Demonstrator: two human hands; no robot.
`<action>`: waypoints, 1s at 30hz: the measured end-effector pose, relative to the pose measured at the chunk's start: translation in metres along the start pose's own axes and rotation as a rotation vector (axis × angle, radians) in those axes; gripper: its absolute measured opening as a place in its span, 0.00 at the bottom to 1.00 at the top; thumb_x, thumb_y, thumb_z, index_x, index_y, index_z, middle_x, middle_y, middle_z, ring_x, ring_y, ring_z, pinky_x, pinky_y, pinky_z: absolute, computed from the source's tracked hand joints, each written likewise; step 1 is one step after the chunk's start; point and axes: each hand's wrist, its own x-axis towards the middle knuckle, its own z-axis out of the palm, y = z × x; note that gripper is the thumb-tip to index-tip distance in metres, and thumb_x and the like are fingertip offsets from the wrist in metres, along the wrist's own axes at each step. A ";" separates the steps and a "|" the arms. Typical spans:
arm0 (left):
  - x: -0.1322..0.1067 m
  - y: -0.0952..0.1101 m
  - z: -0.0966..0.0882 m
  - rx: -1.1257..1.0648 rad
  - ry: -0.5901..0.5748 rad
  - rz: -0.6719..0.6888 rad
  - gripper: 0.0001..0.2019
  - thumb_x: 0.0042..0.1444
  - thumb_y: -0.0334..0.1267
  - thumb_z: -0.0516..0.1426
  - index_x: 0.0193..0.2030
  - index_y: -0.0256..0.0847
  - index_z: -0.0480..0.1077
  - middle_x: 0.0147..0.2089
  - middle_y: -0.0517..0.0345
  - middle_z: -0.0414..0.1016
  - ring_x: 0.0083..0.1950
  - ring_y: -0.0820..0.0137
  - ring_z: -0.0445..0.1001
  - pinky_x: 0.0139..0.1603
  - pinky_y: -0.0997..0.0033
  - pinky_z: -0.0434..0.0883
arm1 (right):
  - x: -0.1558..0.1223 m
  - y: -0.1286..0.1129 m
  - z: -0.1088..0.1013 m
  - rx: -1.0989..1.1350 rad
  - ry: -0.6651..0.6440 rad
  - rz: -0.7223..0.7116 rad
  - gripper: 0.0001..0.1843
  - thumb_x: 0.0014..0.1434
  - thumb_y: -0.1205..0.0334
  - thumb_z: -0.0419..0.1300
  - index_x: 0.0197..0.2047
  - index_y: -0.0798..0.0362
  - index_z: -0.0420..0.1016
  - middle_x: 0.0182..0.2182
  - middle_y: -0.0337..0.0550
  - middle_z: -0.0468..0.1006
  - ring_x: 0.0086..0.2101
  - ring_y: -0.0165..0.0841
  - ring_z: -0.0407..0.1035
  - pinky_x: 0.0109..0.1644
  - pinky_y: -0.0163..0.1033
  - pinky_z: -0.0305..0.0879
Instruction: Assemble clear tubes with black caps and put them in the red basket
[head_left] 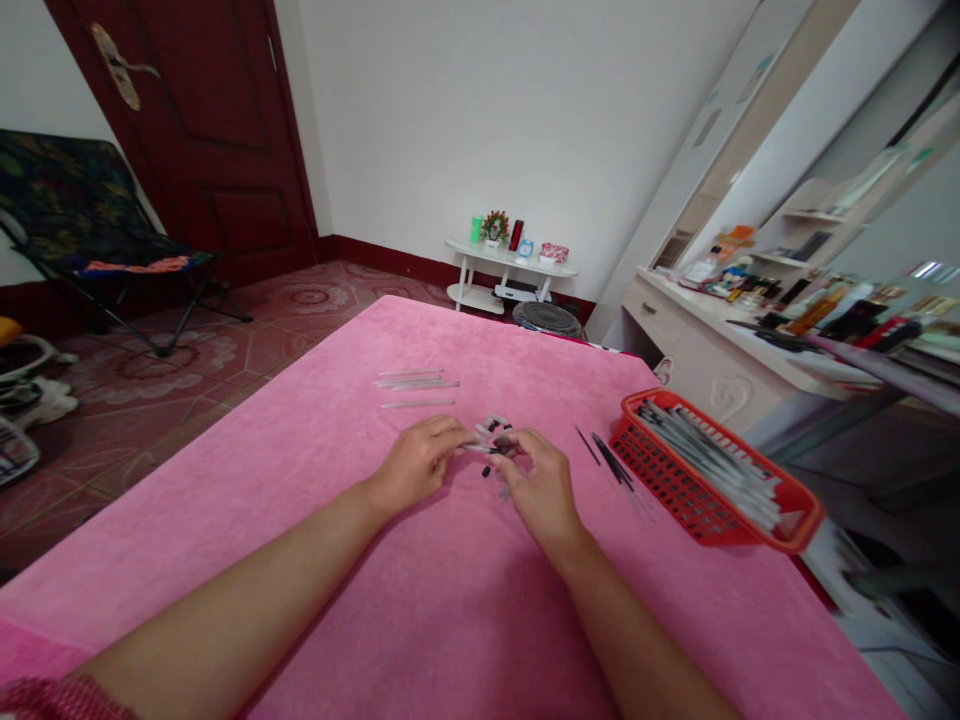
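In the middle of the pink-covered table, my left hand pinches a slim whitish pen barrel. My right hand closes its fingertips around the dark end of the same pen; what exactly it grips there is small and partly hidden. Little black and clear pieces, which look like pen caps, lie scattered around and behind my fingers. Farther off to the left, several pale pens lie side by side. Right of my right hand rest several thin black sticks, with faint clear ones below them.
A red plastic basket full of pale pens stands at the table's right edge. The pink cloth covers the table. A dresser with bottles is at right, a low white stand beyond, and a folding chair at left.
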 end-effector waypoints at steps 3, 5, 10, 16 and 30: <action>-0.001 0.000 0.000 -0.005 -0.001 0.008 0.24 0.49 0.18 0.48 0.49 0.40 0.72 0.39 0.51 0.73 0.42 0.67 0.71 0.43 0.68 0.69 | 0.000 0.000 0.000 0.009 -0.001 0.001 0.06 0.52 0.69 0.59 0.34 0.52 0.74 0.34 0.41 0.77 0.36 0.33 0.71 0.42 0.38 0.67; -0.001 0.000 0.001 -0.012 0.004 0.013 0.25 0.48 0.18 0.48 0.49 0.40 0.72 0.39 0.52 0.73 0.42 0.67 0.71 0.43 0.68 0.69 | 0.000 0.001 0.000 0.020 -0.007 0.003 0.06 0.53 0.69 0.58 0.34 0.52 0.75 0.34 0.42 0.77 0.36 0.33 0.71 0.42 0.38 0.67; -0.001 0.001 0.001 -0.008 0.004 0.032 0.25 0.49 0.18 0.48 0.50 0.40 0.71 0.40 0.51 0.73 0.42 0.67 0.70 0.43 0.68 0.68 | 0.000 0.004 -0.001 -0.004 -0.056 0.015 0.07 0.56 0.68 0.55 0.34 0.53 0.76 0.33 0.42 0.77 0.35 0.33 0.71 0.40 0.36 0.65; -0.001 0.004 0.002 -0.010 0.018 0.065 0.25 0.47 0.17 0.48 0.49 0.39 0.72 0.40 0.51 0.73 0.42 0.67 0.70 0.43 0.67 0.69 | -0.002 0.006 0.000 -0.091 -0.131 0.079 0.18 0.62 0.59 0.50 0.23 0.53 0.69 0.21 0.39 0.72 0.23 0.29 0.65 0.27 0.33 0.56; -0.002 0.004 0.006 -0.063 0.057 -0.033 0.22 0.50 0.18 0.50 0.47 0.40 0.73 0.39 0.53 0.73 0.41 0.68 0.71 0.42 0.70 0.69 | -0.003 0.006 0.004 0.131 -0.120 0.179 0.06 0.58 0.62 0.55 0.33 0.52 0.71 0.27 0.39 0.76 0.26 0.29 0.70 0.30 0.32 0.65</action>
